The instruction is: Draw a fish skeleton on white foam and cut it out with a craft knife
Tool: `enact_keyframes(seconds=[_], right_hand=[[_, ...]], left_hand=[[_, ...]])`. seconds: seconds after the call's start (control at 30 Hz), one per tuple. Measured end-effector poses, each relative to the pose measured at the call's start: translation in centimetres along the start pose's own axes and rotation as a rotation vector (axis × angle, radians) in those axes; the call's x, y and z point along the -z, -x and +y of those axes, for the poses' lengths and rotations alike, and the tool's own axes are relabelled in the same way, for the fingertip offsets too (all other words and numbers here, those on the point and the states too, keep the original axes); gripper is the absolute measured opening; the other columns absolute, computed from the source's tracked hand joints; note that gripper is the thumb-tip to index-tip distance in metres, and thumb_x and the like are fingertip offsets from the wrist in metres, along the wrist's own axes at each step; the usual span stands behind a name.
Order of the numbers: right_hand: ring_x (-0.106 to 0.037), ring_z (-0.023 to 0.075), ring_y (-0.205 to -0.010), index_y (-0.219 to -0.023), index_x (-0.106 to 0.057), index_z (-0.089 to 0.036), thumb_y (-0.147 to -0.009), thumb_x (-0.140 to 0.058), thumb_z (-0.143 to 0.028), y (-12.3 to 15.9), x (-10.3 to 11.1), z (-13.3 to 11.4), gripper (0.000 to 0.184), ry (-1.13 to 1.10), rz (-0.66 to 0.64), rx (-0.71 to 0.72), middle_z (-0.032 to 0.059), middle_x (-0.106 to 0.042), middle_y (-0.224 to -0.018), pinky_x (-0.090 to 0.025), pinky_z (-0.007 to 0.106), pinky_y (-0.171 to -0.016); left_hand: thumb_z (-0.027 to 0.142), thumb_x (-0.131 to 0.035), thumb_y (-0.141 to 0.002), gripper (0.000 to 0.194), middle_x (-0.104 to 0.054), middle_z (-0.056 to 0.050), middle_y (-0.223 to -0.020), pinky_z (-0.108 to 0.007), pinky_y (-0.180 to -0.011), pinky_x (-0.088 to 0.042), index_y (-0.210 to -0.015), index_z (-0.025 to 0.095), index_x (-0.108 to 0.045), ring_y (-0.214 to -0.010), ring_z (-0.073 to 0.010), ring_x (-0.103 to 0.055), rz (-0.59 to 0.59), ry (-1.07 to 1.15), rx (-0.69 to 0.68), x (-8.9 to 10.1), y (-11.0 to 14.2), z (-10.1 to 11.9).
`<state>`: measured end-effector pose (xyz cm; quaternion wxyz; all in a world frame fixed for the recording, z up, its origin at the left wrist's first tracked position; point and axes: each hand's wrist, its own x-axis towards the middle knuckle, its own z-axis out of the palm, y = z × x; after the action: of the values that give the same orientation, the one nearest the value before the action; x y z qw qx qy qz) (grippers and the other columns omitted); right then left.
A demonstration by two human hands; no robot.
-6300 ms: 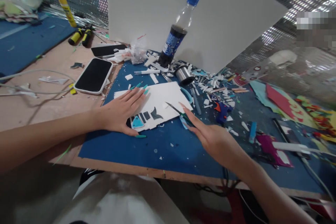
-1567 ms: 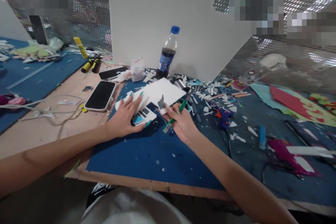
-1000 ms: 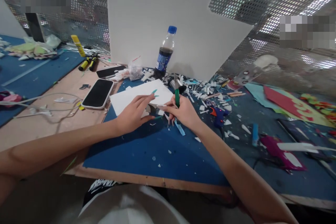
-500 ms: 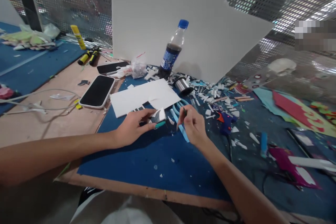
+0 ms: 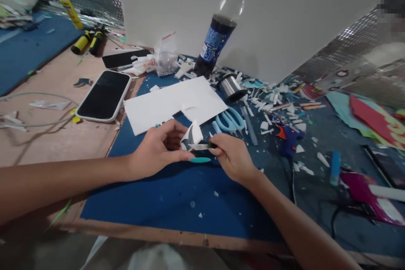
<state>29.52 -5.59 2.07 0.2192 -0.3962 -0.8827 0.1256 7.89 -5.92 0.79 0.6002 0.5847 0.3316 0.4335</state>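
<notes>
White board (image 5: 177,4) stands upright along the back of the table (image 5: 142,230); blue mat (image 5: 177,202) covers most of the surface up near the front edge. Bottle (image 5: 218,36) at the back, cap clipped by the frame. Right end of the table runs out of view, far-right corner blurred, a patch above it pixelated. White sheet (image 5: 158,105) lies mid-mat, near edge partly covered by the left hand (image 5: 166,152). Scissors (image 5: 232,128) sit beside its right corner; can't make out their blades. Left hand: fingers curled, nearly closed, pinching a small white piece (image 5: 196,131) with a dark grey shape, raised between the sheet and the table's front edge. Fingertips behind it mostly hidden. Right hand (image 5: 230,156): closed tight on a bladed tool (image 5: 199,147), handle mostly buried in the grip. Blade crosses in front of the piece's lower edge; can't tell if it's touching.
</notes>
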Motion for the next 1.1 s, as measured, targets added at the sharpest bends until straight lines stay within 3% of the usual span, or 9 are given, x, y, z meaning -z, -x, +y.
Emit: enact_keyframes(seconds=[0.1, 0.27, 0.4, 0.83, 1.0, 1.1], right_hand=[[-0.045, 0.0126, -0.054, -0.072, -0.048, -0.019, -0.095, -0.018, -0.048, 0.05, -0.07, -0.09, 0.047, 0.014, -0.008, -0.009, 0.0016, -0.05, -0.06, -0.032, 0.025, -0.052], [-0.045, 0.0128, -0.055, -0.071, -0.047, -0.019, -0.096, -0.019, -0.044, 0.03, -0.06, -0.32, 0.045, 0.029, 0.017, 0.018, 0.0021, -0.05, -0.06, -0.033, 0.025, -0.053], [-0.045, 0.0127, -0.054, -0.073, -0.046, -0.019, -0.096, -0.019, -0.042, 0.0, 0.08, -0.45, 0.042, 0.012, 0.052, 0.066, 0.002, -0.049, -0.06, -0.035, 0.025, -0.054], [-0.045, 0.0122, -0.054, -0.073, -0.044, -0.02, -0.096, -0.029, -0.03, -0.12, 0.21, -0.83, 0.03, 0.04, 0.074, 0.095, 0.0015, -0.05, -0.06, -0.035, 0.024, -0.053], [-0.044, 0.0113, -0.052, -0.072, -0.044, -0.019, -0.096, -0.032, -0.03, -0.21, 0.08, -0.84, 0.029, 0.034, 0.106, 0.134, 0.0005, -0.048, -0.058, -0.033, 0.023, -0.051], [-0.043, 0.0109, -0.052, -0.073, -0.044, -0.018, -0.095, -0.033, -0.028, -0.22, 0.06, -0.89, 0.028, 0.029, 0.11, 0.137, 0.0002, -0.048, -0.058, -0.034, 0.022, -0.051]], left_hand=[[0.027, -0.078, -0.066, 0.037, -0.062, -0.001, -0.072, -0.02, -0.055, -0.051, -0.089, 0.014, -0.052, -0.061, -0.011, -0.059, 0.007, -0.055, -0.038, 0.01, 0.03, 0.01], [0.029, -0.075, -0.07, 0.058, -0.063, -0.003, -0.077, -0.02, -0.055, -0.052, -0.121, 0.017, -0.05, -0.063, -0.0113, -0.058, -0.001, -0.169, -0.106, 0.24, 0.16, 0.01], [0.028, -0.072, -0.074, 0.06, -0.062, -0.002, -0.077, -0.021, -0.057, -0.052, -0.129, 0.02, -0.049, -0.062, -0.0106, -0.055, -0.005, -0.227, -0.175, 0.38, 0.25, -0.08], [0.026, -0.073, -0.073, 0.061, -0.067, -0.005, -0.084, -0.023, -0.065, -0.056, -0.129, 0.018, -0.05, -0.071, -0.015, -0.063, -0.01, -0.226, -0.195, 0.31, 0.25, -0.05], [0.02, -0.074, -0.072, 0.062, -0.065, -0.002, -0.078, -0.019, -0.059, -0.055, -0.129, 0.02, -0.051, -0.063, -0.0108, -0.059, 0.001, -0.256, -0.311, 0.45, 0.13, -0.12], [0.02, -0.074, -0.072, 0.062, -0.066, -0.003, -0.08, -0.019, -0.061, -0.056, -0.129, 0.021, -0.05, -0.067, -0.0128, -0.062, -0.003, -0.255, -0.305, 0.47, 0.1, -0.13]])
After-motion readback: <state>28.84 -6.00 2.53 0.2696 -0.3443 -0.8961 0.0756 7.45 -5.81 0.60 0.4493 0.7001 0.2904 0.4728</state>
